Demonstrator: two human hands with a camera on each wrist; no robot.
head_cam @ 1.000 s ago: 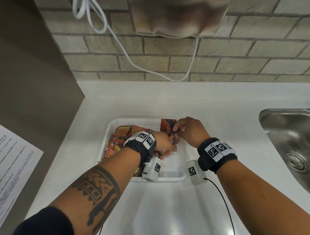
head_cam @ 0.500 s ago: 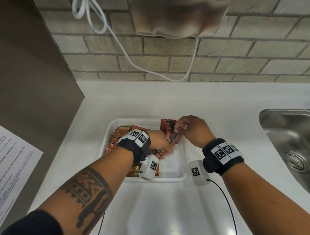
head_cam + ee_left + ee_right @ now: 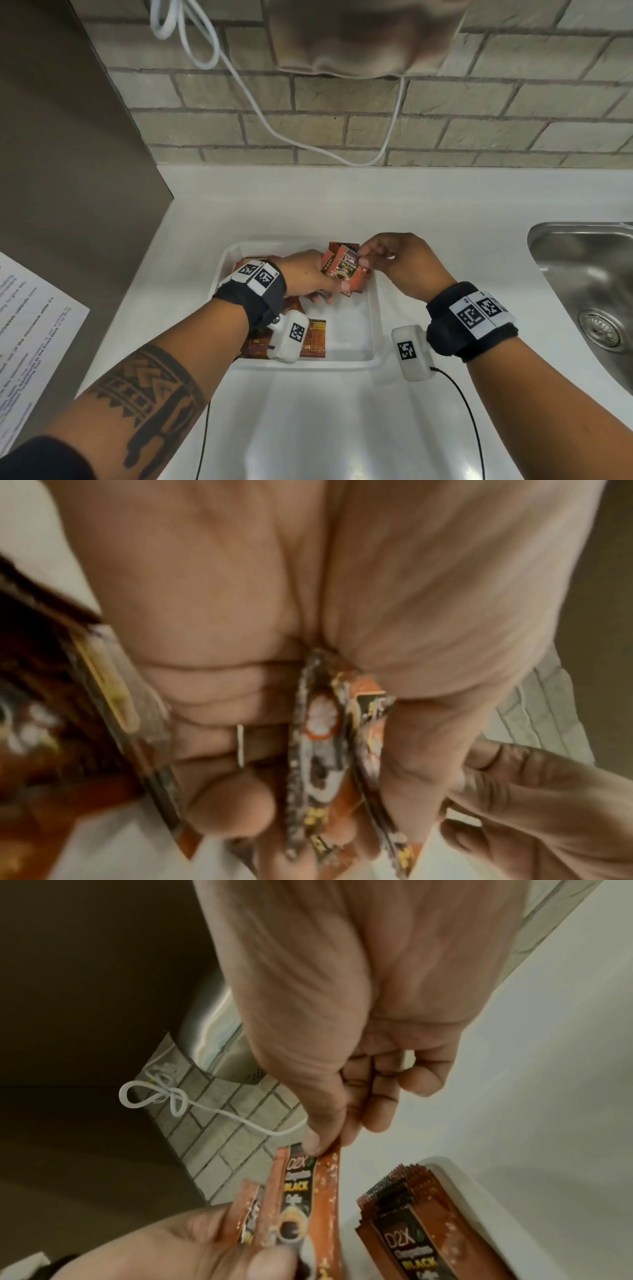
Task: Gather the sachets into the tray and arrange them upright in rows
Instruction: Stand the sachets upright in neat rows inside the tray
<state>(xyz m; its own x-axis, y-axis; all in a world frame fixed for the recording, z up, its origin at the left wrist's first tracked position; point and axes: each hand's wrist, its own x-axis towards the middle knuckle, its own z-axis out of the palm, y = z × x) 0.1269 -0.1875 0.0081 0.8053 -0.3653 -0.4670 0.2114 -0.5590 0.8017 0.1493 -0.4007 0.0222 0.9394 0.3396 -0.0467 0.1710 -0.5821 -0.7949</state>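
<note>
Here the right hand [image 3: 397, 263] pinches the top edge of a sachet [image 3: 346, 270] that the left hand [image 3: 308, 277] grips, the upright row [image 3: 342, 246] just behind at frame centre.

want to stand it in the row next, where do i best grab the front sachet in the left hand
Pinch its top sealed edge, coming from above. The front sachet stands upright in the left hand, which covers its lower half, so only the top strip is free. The right hand already pinches there.
</note>
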